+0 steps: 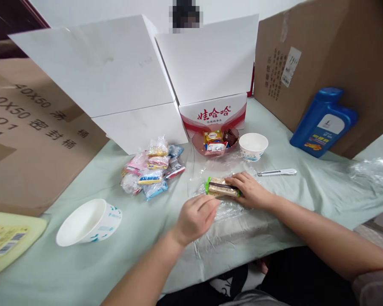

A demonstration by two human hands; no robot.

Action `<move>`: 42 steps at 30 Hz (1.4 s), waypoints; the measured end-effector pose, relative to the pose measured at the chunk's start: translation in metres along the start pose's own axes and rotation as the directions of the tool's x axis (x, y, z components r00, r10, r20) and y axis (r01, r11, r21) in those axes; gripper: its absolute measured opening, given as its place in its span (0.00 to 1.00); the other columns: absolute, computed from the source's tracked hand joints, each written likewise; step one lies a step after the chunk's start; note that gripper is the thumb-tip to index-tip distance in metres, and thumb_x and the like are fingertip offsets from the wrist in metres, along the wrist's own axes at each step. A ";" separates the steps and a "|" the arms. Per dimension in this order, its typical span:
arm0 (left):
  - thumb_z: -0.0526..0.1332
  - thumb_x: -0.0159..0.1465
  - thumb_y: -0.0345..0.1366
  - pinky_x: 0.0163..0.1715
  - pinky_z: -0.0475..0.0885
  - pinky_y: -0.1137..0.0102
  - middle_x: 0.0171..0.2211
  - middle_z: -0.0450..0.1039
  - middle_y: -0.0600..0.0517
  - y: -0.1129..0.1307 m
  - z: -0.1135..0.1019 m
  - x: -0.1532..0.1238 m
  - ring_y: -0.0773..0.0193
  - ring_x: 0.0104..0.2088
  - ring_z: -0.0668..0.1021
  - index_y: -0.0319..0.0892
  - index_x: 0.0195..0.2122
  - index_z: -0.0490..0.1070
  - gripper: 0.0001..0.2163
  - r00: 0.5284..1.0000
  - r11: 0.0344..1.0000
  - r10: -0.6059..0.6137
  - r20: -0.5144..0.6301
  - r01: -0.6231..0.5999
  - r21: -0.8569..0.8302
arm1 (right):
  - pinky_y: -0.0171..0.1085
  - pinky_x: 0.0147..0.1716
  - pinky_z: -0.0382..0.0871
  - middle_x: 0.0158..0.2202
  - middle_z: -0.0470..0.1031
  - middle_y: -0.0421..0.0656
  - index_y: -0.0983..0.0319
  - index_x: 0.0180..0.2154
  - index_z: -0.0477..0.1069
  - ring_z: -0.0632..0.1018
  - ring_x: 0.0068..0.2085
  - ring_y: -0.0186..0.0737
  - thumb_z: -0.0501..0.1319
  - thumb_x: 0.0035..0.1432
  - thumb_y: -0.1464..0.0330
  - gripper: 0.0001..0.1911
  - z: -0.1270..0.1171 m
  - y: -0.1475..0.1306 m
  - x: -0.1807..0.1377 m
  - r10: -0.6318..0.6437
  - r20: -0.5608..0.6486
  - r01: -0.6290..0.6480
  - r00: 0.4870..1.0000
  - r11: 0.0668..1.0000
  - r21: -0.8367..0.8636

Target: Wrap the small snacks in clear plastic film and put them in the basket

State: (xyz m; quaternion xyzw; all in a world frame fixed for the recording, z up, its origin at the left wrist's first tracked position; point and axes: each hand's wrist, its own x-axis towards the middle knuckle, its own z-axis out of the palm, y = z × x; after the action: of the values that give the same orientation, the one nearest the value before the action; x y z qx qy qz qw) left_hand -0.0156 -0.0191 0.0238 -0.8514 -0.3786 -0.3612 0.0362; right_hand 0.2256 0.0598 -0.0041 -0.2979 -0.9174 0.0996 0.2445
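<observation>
My right hand (250,190) lies closed around a wrapped snack bar (221,187) with a green wrapper end, which rests on crinkled clear plastic (226,208) on the pale green tablecloth. My left hand (194,217) hovers just in front of the bar with its fingers curled in a loose fist; nothing shows inside it. A pile of small wrapped snacks (153,168) lies to the left of the hands.
A pink dish of sweets (215,143) and a white paper bowl (253,146) stand behind the hands. A utility knife (277,172) lies right of them. Another paper bowl (88,222) lies tipped at front left. White cartons (124,80), brown cardboard boxes and a blue bottle (324,121) surround the table.
</observation>
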 end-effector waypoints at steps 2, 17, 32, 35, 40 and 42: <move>0.60 0.64 0.34 0.53 0.71 0.56 0.52 0.70 0.43 0.002 0.013 -0.002 0.52 0.54 0.74 0.45 0.56 0.63 0.19 0.993 0.997 -0.063 0.104 0.059 0.042 | 0.54 0.49 0.68 0.48 0.71 0.54 0.63 0.56 0.65 0.71 0.50 0.52 0.61 0.54 0.72 0.26 -0.001 0.000 -0.001 -0.007 -0.010 0.007 1.000 1.000 0.008; 0.73 0.47 0.50 0.61 0.56 0.43 0.68 0.47 0.34 -0.021 0.036 -0.016 0.37 0.67 0.54 0.45 0.69 0.37 0.56 0.848 0.936 -0.343 0.405 0.343 0.075 | 0.45 0.47 0.70 0.49 0.76 0.48 0.60 0.55 0.68 0.76 0.47 0.46 0.59 0.60 0.63 0.21 -0.039 -0.008 -0.007 0.148 0.217 -0.202 0.965 0.946 0.254; 0.70 0.45 0.59 0.65 0.48 0.48 0.69 0.45 0.38 -0.007 0.012 0.002 0.39 0.69 0.48 0.40 0.65 0.56 0.50 0.642 0.891 -0.430 0.635 0.417 0.183 | 0.36 0.33 0.77 0.44 0.78 0.43 0.55 0.54 0.68 0.79 0.33 0.36 0.52 0.65 0.58 0.19 -0.066 0.014 0.138 0.670 0.207 -0.500 0.713 0.278 0.821; 0.70 0.46 0.58 0.65 0.48 0.48 0.70 0.44 0.39 -0.007 0.012 0.002 0.40 0.69 0.47 0.41 0.66 0.56 0.49 0.631 0.888 -0.433 0.644 0.419 0.187 | 0.36 0.30 0.77 0.41 0.79 0.47 0.61 0.51 0.69 0.79 0.31 0.37 0.47 0.68 0.55 0.22 -0.054 0.010 0.189 0.732 0.258 -0.657 0.630 0.327 0.679; 0.70 0.47 0.58 0.65 0.48 0.47 0.69 0.45 0.39 -0.008 0.013 0.000 0.40 0.69 0.47 0.42 0.66 0.55 0.49 0.635 0.891 -0.428 0.643 0.415 0.183 | 0.39 0.31 0.73 0.30 0.78 0.50 0.67 0.39 0.73 0.79 0.32 0.45 0.55 0.64 0.54 0.22 -0.039 0.013 0.219 0.749 0.252 -0.757 0.613 0.465 0.460; 0.70 0.48 0.57 0.65 0.48 0.47 0.69 0.45 0.39 -0.007 0.012 -0.001 0.41 0.69 0.47 0.42 0.66 0.55 0.48 0.650 0.896 -0.419 0.634 0.407 0.175 | 0.38 0.36 0.71 0.33 0.78 0.50 0.65 0.36 0.74 0.79 0.37 0.46 0.60 0.61 0.57 0.17 -0.041 0.012 0.211 0.730 0.168 -0.727 0.663 0.573 0.379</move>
State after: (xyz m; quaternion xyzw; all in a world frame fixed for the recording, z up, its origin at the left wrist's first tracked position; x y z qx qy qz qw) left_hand -0.0136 -0.0101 0.0125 -0.8138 -0.5531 -0.0344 -0.1752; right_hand 0.1044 0.1966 0.1090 -0.5893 -0.6693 0.3823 0.2421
